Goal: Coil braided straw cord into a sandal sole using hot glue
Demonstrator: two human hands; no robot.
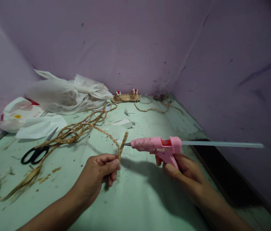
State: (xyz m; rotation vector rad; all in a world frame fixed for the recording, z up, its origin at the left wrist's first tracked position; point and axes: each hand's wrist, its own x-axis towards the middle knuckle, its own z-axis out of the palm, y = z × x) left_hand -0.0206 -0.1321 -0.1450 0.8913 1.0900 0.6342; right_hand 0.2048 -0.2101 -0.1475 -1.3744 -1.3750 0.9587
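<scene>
My left hand (pixel 105 168) pinches the end part of a braided straw rope (pixel 123 144) between thumb and fingers, with a short stub pointing up. The rope runs back from there to a loose tangle (pixel 75 131) on the left of the table. My right hand (pixel 185 171) is wrapped round the handle of a pink glue gun (pixel 156 146). Its metal nozzle points left and is at the rope's stub, touching or nearly so. A long clear glue stick (pixel 222 144) sticks out of the gun's rear to the right.
Black-handled scissors (pixel 38 153) lie left on the green table (pixel 135 199). White plastic bags (pixel 65 93) stand at the back left. A woven piece with red and white tops (pixel 125 97) sits at the back wall. Glue sticks (pixel 183 120) and a dark slab (pixel 224 173) lie right.
</scene>
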